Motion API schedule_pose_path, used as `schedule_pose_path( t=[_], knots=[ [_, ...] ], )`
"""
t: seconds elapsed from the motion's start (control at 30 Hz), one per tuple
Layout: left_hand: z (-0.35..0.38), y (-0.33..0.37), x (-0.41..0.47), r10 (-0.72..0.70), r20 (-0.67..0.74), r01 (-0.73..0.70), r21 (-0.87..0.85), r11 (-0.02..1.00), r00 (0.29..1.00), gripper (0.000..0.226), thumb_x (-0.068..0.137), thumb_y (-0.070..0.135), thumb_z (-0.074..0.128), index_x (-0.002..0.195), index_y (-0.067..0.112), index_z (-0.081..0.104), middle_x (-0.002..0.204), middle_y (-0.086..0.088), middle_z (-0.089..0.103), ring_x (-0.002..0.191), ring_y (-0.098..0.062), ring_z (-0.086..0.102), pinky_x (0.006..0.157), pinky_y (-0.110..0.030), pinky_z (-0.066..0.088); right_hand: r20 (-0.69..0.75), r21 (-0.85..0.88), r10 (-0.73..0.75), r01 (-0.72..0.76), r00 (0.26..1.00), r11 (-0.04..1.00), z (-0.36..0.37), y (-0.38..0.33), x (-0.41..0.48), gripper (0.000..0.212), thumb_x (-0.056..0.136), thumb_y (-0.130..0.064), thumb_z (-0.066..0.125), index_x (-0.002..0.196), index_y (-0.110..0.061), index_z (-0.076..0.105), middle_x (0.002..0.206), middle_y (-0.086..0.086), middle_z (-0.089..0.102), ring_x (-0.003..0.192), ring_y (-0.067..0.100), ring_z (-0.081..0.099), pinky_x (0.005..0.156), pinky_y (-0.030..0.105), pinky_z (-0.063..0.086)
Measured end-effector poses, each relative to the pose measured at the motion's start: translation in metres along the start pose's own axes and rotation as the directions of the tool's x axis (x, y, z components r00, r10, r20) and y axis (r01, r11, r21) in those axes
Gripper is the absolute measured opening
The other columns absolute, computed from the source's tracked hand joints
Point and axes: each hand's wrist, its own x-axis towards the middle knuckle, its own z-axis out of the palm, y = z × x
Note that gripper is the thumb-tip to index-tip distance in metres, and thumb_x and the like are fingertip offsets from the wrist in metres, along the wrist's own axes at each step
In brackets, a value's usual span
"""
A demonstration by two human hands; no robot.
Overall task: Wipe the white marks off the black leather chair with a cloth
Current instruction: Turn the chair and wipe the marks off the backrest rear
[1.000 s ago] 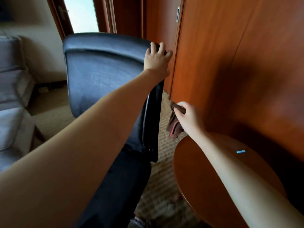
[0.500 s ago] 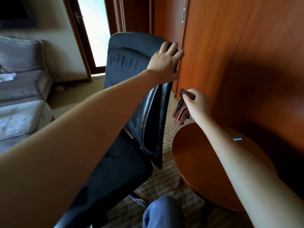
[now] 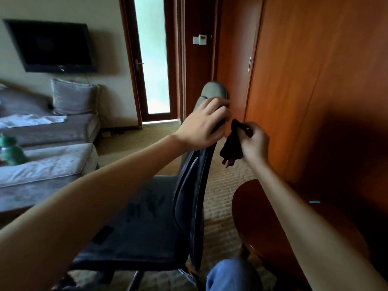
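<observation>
Left hand (image 3: 202, 126) grips top of chair (image 3: 189, 185) backrest; right hand (image 3: 255, 141) pinches cloth (image 3: 232, 145) clear of leather. Seat marks (image 3: 147, 204) remain; wiping apparently unstarted.

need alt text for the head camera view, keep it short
Seen from above, a person's left hand grips the top of a black leather chair turned edge-on, while the right hand holds a dark cloth beside the backrest. A round wooden table stands at right, a grey sofa at left.
</observation>
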Motion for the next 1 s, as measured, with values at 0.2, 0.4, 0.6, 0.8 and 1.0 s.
schedule_pose_path(
  t=[0.2, 0.4, 0.6, 0.8, 1.0],
  knots=[
    [-0.066, 0.018, -0.065, -0.168, -0.11, 0.146, -0.185, 0.972, 0.98, 0.056, 0.086, 0.016, 0.061, 0.135, 0.0, 0.04, 0.14, -0.016, 0.041, 0.131, -0.018, 0.038, 0.108, -0.027, 0.035, -0.066, 0.102, -0.14, 0.147, 0.988, 0.984, 0.006, -0.041, -0.022, 0.017, 0.094, -0.022, 0.059, 0.099, -0.008, 0.068, 0.084, -0.006, 0.066, 0.074, 0.003, 0.06, 0.06, 0.007, 0.04],
    [-0.132, 0.011, -0.131, -0.221, -0.143, 0.216, -0.049, 0.975, 0.965, 0.044, 0.084, 0.031, 0.052, 0.123, 0.011, 0.05, 0.117, -0.009, 0.058, 0.111, -0.019, 0.053, 0.096, -0.04, 0.042, -0.313, 0.0, -0.352, 0.371, 0.882, 0.929, 0.018, -0.086, -0.028, 0.021, 0.094, -0.018, 0.053, 0.101, -0.003, 0.064, 0.089, -0.005, 0.061, 0.08, 0.004, 0.055, 0.068, 0.008, 0.038],
    [-0.182, 0.012, -0.185, -0.4, -0.203, 0.402, -0.035, 0.915, 0.894, 0.045, 0.077, 0.022, 0.043, 0.119, 0.007, 0.053, 0.108, -0.009, 0.061, 0.101, -0.019, 0.055, 0.091, -0.026, 0.04, -0.364, -0.024, -0.54, 0.572, 0.759, 0.82, 0.047, -0.158, -0.016, 0.017, 0.091, -0.007, 0.055, 0.099, 0.005, 0.064, 0.09, 0.006, 0.065, 0.084, 0.008, 0.054, 0.077, -0.003, 0.031],
    [-0.209, 0.006, -0.218, -0.622, -0.292, 0.577, -0.23, 0.783, 0.727, 0.029, 0.087, 0.03, 0.045, 0.113, 0.029, 0.057, 0.101, 0.004, 0.063, 0.094, -0.015, 0.059, 0.082, -0.03, 0.046, 0.068, -0.01, -0.746, 0.749, 0.662, 0.663, 0.105, -0.209, -0.041, 0.014, 0.087, -0.012, 0.057, 0.091, -0.003, 0.067, 0.081, 0.01, 0.061, 0.078, 0.02, 0.052, 0.074, 0.029, 0.043],
    [-0.223, -0.006, -0.226, -0.765, -0.35, 0.665, -0.379, 0.643, 0.54, 0.021, 0.092, 0.037, 0.042, 0.095, 0.045, 0.061, 0.091, 0.015, 0.065, 0.086, 0.001, 0.059, 0.076, -0.013, 0.043, 0.34, 0.102, -0.723, 0.741, 0.601, 0.664, 0.144, -0.254, -0.081, 0.017, 0.085, -0.023, 0.058, 0.091, -0.011, 0.069, 0.089, 0.005, 0.06, 0.081, 0.02, 0.057, 0.07, 0.038, 0.05]
  ],
)
